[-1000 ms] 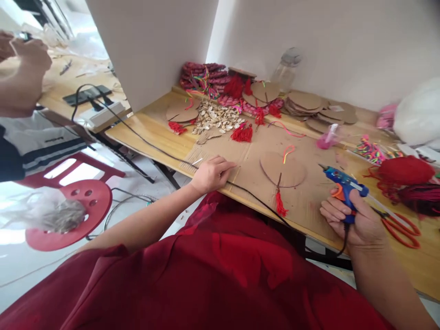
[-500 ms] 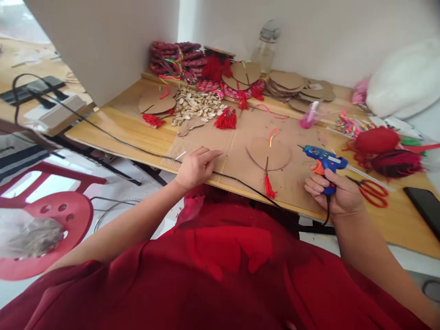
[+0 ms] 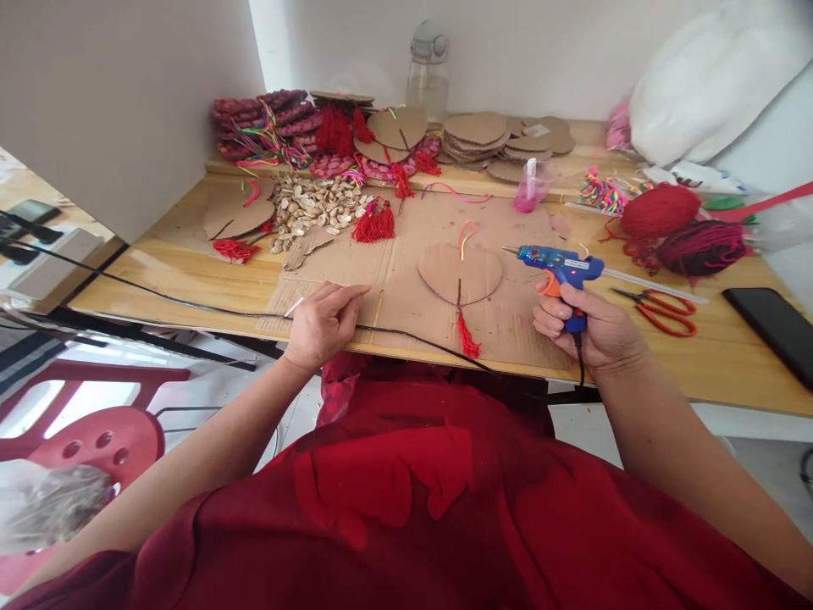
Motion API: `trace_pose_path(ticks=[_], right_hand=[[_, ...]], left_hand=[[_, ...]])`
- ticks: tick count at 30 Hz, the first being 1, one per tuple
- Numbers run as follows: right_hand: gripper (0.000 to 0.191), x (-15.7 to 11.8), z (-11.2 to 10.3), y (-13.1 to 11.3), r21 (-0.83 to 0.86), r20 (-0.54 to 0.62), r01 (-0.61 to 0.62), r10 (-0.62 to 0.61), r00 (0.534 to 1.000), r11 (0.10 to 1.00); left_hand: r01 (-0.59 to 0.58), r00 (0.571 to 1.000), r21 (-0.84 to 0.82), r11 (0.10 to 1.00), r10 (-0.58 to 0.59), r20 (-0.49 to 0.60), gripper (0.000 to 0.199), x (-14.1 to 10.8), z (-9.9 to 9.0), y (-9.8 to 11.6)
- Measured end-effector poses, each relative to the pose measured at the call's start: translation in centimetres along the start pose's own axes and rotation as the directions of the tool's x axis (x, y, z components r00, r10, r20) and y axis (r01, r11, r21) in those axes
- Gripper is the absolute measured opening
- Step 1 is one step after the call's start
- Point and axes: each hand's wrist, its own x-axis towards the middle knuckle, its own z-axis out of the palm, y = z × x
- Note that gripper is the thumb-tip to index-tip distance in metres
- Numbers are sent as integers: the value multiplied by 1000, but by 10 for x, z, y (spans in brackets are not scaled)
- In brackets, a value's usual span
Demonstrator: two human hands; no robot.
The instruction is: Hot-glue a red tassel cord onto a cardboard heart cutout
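Note:
A blue glue gun (image 3: 557,264) with an orange trigger is gripped in my right hand (image 3: 588,326). Its nozzle points left, just off the right edge of a round cardboard disc (image 3: 438,267) lying on a flat cardboard sheet (image 3: 387,318). A dark line runs along the disc's lower edge; a pink-yellow cord loop (image 3: 467,240) is at its top and a red tassel (image 3: 468,337) hangs from its bottom. My left hand (image 3: 323,322) rests near the sheet's front edge, fingers curled together, over a black cable (image 3: 419,337). Whether anything is inside those fingers is hidden.
Pistachio-like shells (image 3: 318,203) are heaped behind my left hand. Along the back stand stacked cardboard discs (image 3: 476,131), braided pieces (image 3: 238,127) and a bottle (image 3: 428,80). On the right lie red-handled scissors (image 3: 664,309), red yarn (image 3: 660,212) and a phone (image 3: 768,326).
The view has turned to the right, so the table's contents sit further left. My right hand has brought the glue gun slightly closer to the disc, while my left hand keeps its pose.

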Motion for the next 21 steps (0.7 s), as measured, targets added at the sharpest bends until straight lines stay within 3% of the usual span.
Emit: trace_pose_path(ticks=[12,21], right_hand=[[7,4,-2,6,37,25,30,-31,999,999],[13,6,-3,3,38,59,-12,10,998,999]], left_hand=[[-38,999,31,999,37,8,21,3,-4,2],[-14,1000,58,998,13,23,22,3,-3,4]])
